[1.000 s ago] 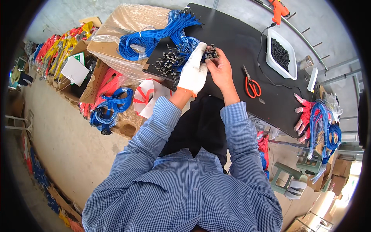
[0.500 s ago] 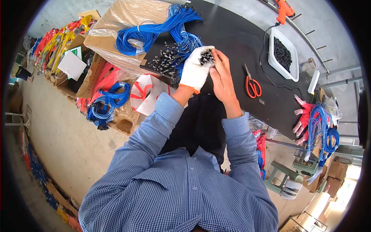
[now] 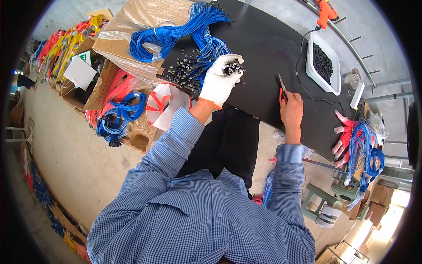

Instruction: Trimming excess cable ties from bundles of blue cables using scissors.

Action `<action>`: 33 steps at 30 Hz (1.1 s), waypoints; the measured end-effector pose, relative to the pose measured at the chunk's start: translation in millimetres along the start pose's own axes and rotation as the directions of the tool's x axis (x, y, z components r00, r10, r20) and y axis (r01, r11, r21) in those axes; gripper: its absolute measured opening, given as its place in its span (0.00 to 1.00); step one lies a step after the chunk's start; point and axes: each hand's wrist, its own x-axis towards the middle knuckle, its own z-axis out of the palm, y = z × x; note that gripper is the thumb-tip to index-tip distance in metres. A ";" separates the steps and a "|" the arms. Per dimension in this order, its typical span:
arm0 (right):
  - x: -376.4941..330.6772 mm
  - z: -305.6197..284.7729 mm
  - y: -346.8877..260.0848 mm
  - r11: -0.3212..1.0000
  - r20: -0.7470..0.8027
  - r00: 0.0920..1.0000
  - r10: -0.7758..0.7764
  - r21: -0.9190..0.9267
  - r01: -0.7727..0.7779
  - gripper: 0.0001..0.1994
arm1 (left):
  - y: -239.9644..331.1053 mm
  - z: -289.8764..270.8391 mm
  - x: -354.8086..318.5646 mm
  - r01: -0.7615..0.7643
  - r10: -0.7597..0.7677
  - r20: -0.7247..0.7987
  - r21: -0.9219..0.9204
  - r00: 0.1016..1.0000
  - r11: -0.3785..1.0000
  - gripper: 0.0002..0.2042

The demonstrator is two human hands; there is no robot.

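Observation:
My left hand [image 3: 216, 83], in a white glove with an orange cuff, is closed around a bundle of blue wires. Their black-tipped ends [image 3: 233, 67] poke out beyond the fingers. More wire ends with black and metal tips [image 3: 187, 70] fan out on the table to its left, joined to the long blue wires [image 3: 211, 42] behind. My bare right hand [image 3: 292, 116] is closed over the handles of the red-handled scissors [image 3: 281, 83], which lie on the black table. The blades point away from me; most of the handles are hidden under the fingers.
A white tray of small black parts [image 3: 323, 64] stands at the right of the black table [image 3: 263, 48], near an orange heat gun [image 3: 325, 13] with a trailing cord. Red and blue wire bundles [image 3: 362, 141] hang at the right end. Plastic-covered cardboard [image 3: 118, 48] is at the left.
My right hand has left the bundle and moved right onto the scissors. My left hand keeps hold of the wires and has shifted slightly left.

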 end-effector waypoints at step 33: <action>29.9 -61.8 -101.3 0.367 0.306 0.952 -0.002 0.886 -0.284 0.19 | 2.2 -0.8 -0.1 -0.020 0.011 0.082 0.113 0.997 0.993 0.20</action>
